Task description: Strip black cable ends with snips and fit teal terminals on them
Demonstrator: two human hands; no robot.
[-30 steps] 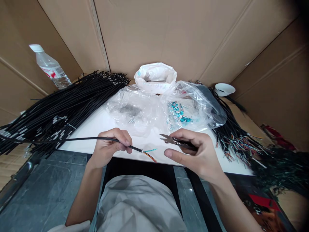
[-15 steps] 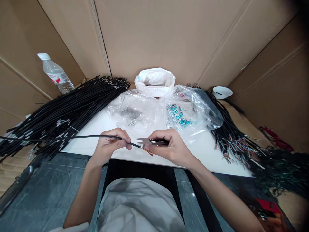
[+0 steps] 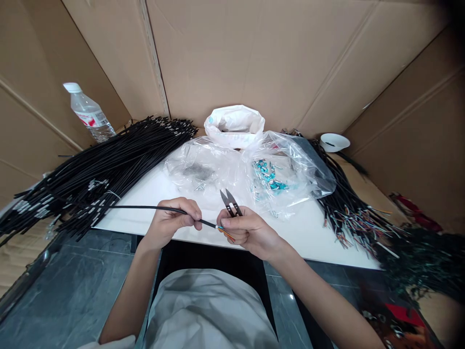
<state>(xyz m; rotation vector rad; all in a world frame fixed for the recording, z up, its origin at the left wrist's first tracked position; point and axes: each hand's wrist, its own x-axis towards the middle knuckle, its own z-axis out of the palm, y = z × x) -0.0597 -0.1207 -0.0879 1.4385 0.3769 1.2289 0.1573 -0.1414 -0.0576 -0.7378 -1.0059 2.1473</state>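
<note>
Left hand (image 3: 170, 225): lower centre of frame, fingers pinched round a black cable (image 3: 145, 208) near its stripped end. Cable ran leftward towards the pile of black cables (image 3: 94, 165) at left. Right hand (image 3: 249, 232): just right of the left hand, closed on thread snips (image 3: 229, 202), blades pointing up and parted, fingertips pinching the coloured inner wires (image 3: 227, 234). Both hands sat over the near edge of the white tabletop (image 3: 145, 189). Behind them: clear plastic bags (image 3: 290, 167), water bottle (image 3: 89, 114) upper left, white bowl (image 3: 334, 142) right.
</note>
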